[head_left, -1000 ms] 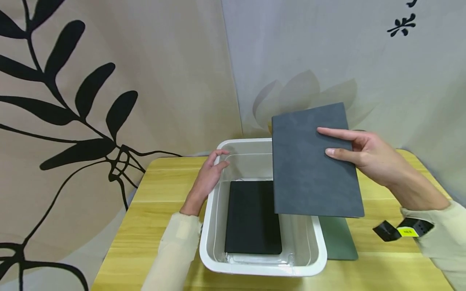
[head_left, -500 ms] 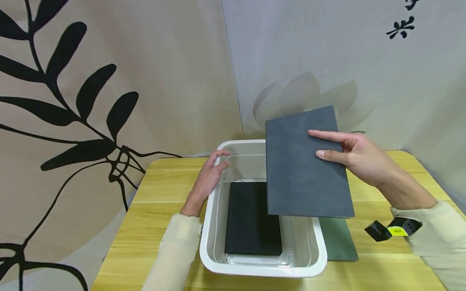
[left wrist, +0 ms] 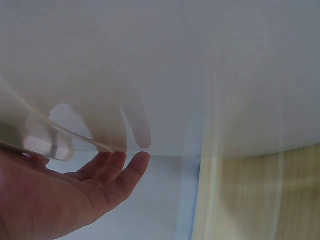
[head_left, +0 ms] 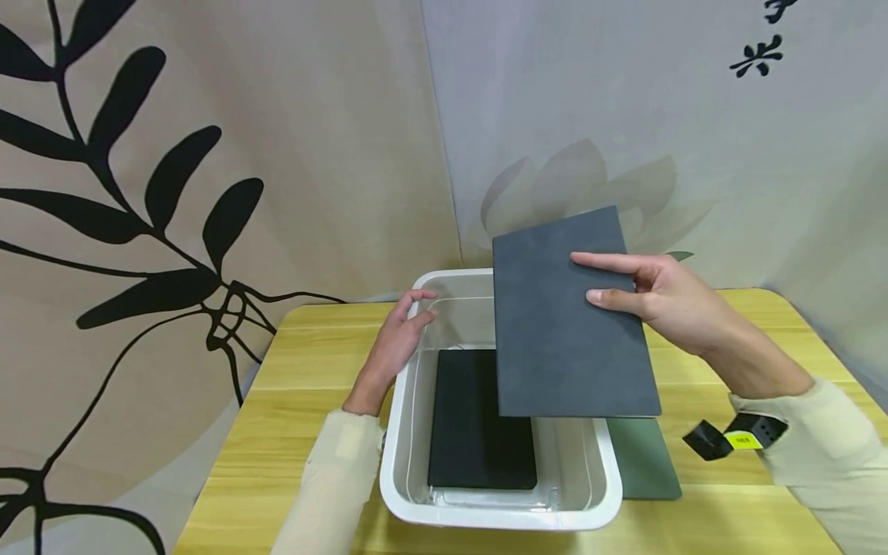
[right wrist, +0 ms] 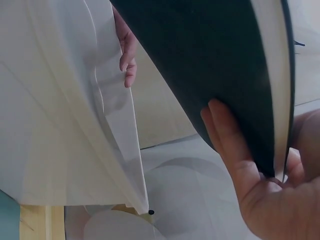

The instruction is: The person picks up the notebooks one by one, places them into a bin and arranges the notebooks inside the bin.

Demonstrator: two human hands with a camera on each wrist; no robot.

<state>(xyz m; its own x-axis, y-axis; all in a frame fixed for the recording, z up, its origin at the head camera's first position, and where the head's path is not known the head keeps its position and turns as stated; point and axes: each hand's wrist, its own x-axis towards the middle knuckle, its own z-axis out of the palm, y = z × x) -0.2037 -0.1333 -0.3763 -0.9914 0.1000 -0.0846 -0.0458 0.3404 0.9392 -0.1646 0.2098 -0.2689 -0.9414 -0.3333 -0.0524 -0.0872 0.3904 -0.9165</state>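
In the head view my right hand [head_left: 655, 297] grips a dark grey notebook [head_left: 569, 339] by its right side, thumb and index finger lying on the front cover. The right wrist view shows more fingers [right wrist: 227, 132] against the back cover and the white page edges [right wrist: 274, 75]. The notebook hangs over the right part of a white plastic bin [head_left: 509, 519], hiding some of it. My left hand [head_left: 394, 339] holds the bin's left rim. A black notebook [head_left: 465, 439] lies flat on the bin's floor, partly covered from sight.
A green notebook [head_left: 645, 462] lies on the wooden table [head_left: 305, 370] against the bin's right side, partly hidden. Behind the table stand pale walls or curtains [head_left: 333, 154] with printed black leaves. A small green tip [head_left: 680, 255] shows behind my right hand.
My right hand has carried the dark grey notebook leftward and slightly down, further over the bin. The left hand stays on the rim.
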